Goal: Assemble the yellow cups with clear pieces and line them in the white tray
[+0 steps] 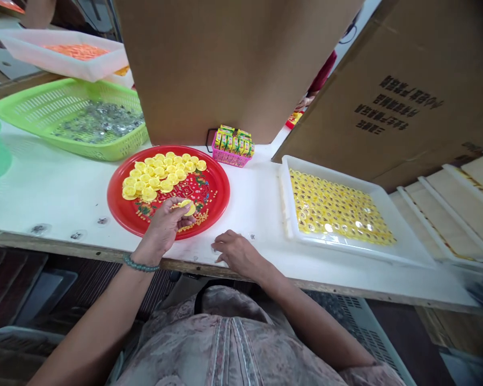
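Observation:
My left hand (167, 222) pinches a round yellow plastic disc (188, 207) above the front of a round red tray (116, 206). Many similar yellow discs (160, 172) lie heaped on the tray's far half. Small pale orange beads (201, 217) are scattered across its near right side. To the right of the tray, my right hand (239, 253) rests low at the table's front edge with fingers bent together at the white surface; whatever they hold is too small to make out.
A white tray (285, 201) of yellow discs stands at right, near stacked white trays (446, 214). Behind the red tray are a pink basket (231, 158) of small yellow-green boxes and upright cardboard (225, 69). At left, a green basket (116, 147) holds clear pieces.

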`<state>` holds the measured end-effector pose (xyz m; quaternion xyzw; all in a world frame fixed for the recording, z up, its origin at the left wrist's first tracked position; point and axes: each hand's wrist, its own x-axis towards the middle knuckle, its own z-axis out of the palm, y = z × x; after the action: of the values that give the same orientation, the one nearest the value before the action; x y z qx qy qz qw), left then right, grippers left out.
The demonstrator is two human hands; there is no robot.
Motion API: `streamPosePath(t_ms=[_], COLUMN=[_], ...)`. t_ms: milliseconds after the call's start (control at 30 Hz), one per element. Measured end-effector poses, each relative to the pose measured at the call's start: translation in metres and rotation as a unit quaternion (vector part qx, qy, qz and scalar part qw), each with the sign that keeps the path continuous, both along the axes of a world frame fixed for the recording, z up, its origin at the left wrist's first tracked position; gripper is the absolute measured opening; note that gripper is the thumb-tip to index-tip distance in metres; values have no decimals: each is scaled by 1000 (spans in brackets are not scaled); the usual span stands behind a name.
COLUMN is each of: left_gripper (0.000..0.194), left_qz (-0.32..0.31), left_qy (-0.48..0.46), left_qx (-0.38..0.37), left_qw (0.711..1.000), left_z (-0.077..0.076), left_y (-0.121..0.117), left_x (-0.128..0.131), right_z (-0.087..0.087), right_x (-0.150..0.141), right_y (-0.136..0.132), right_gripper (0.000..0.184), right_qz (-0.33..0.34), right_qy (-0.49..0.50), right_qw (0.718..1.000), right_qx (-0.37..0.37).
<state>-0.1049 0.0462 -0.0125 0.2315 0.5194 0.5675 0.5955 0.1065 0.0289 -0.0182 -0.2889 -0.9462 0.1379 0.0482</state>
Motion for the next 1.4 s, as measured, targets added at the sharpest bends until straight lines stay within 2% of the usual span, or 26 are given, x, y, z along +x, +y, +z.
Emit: streamPosePath(t_ms=[67, 133, 200, 267, 333, 400, 467, 500, 600, 667, 767, 900, 1000, 1167, 1300, 1400], left_gripper=[40, 38, 38, 38, 39, 40, 40, 39, 36, 35, 32, 27, 25, 32, 36, 39], left_qz=[2, -13, -22, -26, -39, -59, -76, -85, -112, -121, -115, -99, -126, -235, -276, -299], left_qy=[4, 5, 4, 0, -11, -24, -29, -26, -11, -6, -11, -30, -48, -22, -1, 16], left_qx=[0, 6, 11, 9, -1, -17, -31, -36, -40, -38, -42, -30, -10, 32, 69, 87], left_qw=[1000, 1000, 1000, 1000, 999, 998, 996, 995, 993, 992, 992, 994, 991, 971, 959, 950], left_z=[-1, -1, 1, 2, 3, 4, 4, 4, 4, 3, 2, 5, 11, 22, 24, 27], left_y=[-5, -9, -14, -20, -26, -31, -34, -36, -37, -36, -33, -31, -32, -39, -45, -48], left_x=[5, 7, 8, 10, 13, 20, 28, 32, 42, 47, 52, 57, 62, 72, 79, 82], right_z=[-11, -17, -18, -15, -9, -3, 3, 5, 11, 14, 20, 28, 28, 30, 34, 32], right_x=[-2, -3, -3, -1, 1, 4, 8, 10, 17, 22, 27, 32, 37, 44, 45, 43], right_y=[-1, -1, -3, -7, -11, -16, -19, -21, -25, -28, -32, -33, -31, -23, -20, -21], right_gripper=[12, 17, 17, 14, 12, 15, 20, 26, 42, 33, 18, 20, 18, 20, 24, 24], right_qz=[-8, -26, -61, -128, -211, -274, -296, -296, -275, -253, -228, -230, -249, -295, -342, -349], right_qy=[-22, -2, 75, 192, 315, 409, 472, 497, 557, 585, 616, 648, 641, 591, 563, 557], right_qw=[1000, 1000, 995, 967, 898, 801, 715, 685, 629, 608, 582, 556, 570, 621, 620, 615], right_qx=[5, 0, -34, -111, -224, -340, -421, -444, -468, -472, -480, -468, -449, -422, -425, -436])
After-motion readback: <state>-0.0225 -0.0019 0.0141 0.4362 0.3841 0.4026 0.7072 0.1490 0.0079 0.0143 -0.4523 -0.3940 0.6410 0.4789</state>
